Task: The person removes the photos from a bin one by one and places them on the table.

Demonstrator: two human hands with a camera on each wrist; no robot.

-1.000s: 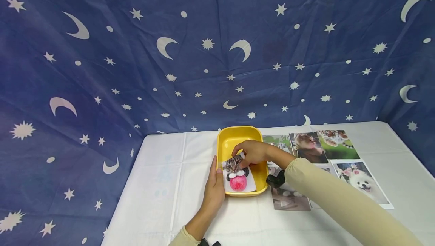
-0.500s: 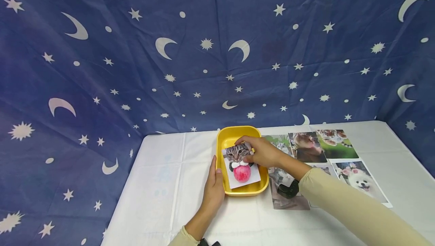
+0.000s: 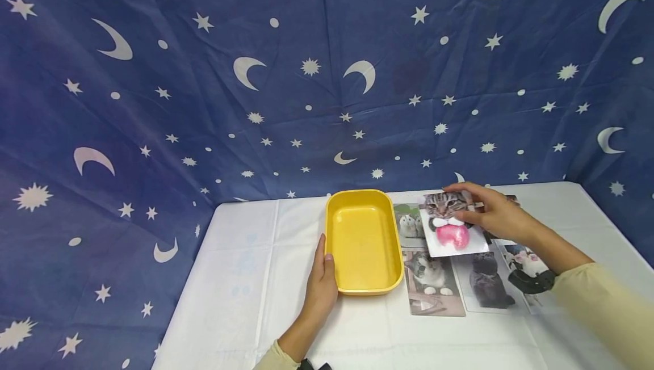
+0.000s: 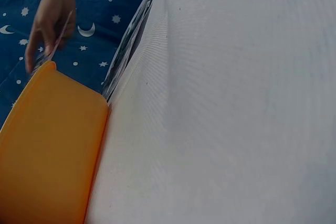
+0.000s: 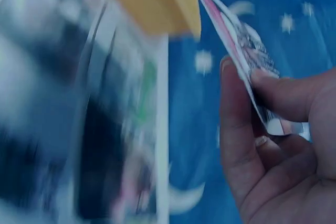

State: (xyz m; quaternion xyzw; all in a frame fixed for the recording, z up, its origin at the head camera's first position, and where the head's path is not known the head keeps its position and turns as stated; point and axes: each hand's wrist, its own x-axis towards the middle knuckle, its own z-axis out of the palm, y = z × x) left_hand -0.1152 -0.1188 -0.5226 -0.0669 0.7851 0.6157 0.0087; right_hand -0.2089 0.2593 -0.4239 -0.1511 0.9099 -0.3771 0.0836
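Note:
Between the thumb and fingers of my right hand [image 3: 501,211] is a photo print [image 3: 455,239] of a tabby cat with a pink ball, pinched near its upper right corner. The right wrist view shows the same photo print [image 5: 239,45] nearly edge-on. It overlaps the photos on the table in the head view. My left hand [image 3: 322,285] rests along the left side of a yellow tray [image 3: 365,245], fingers straight against the outer wall and thumb at the rim. Nothing lies in the tray.
Right of the tray lie several photos: white animals by green leaves [image 3: 410,226], a kitten [image 3: 431,282], a grey cat [image 3: 487,282] and a white dog [image 3: 528,262], partly covered by my right wrist. Behind the white-covered table [image 3: 245,279] hangs a blue star-and-moon cloth [image 3: 286,103].
My right hand has lifted the cat photo out of the yellow tray and moved it right, over the other photos. The left hand and the tray have stayed in place.

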